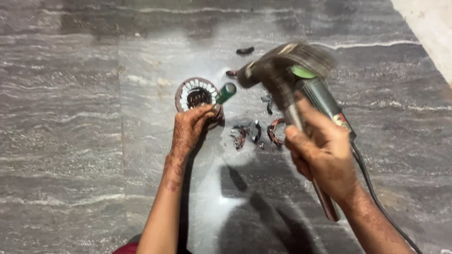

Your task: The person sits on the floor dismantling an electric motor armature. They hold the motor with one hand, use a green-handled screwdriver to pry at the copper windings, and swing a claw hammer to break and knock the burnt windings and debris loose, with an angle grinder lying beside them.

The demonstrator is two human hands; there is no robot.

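The motor stator (197, 95), a round ring of steel teeth with a dark centre, lies flat on the grey stone floor (70, 141), just above the left hand (190, 127); that hand is curled shut around a chisel-like tool with a green handle (226, 92), whose working end is hidden behind the fingers and seems to rest on the stator's right rim, though the view is too poor there to be sure. The right hand (322, 157) is closed tight on the shaft of a hammer (282, 66), held high and blurred with motion, its head well above the green handle; behind the hammer lies an angle grinder (325, 101) with a dark body, its black cable (376, 197) running down past the right wrist. Scraps of cut copper winding (256, 134) lie scattered on the floor between the two hands, near the stator but apart from it.

The chief risk, as I judge it, is a glancing blow; the green handle is a small target and the left fingers sit right beside it, so a strike slightly off line could land on the knuckles. The stator is not clamped, so it could skid on the smooth stone, and the tool might slip off the rim towards the left hand. Loose copper bits may fly.
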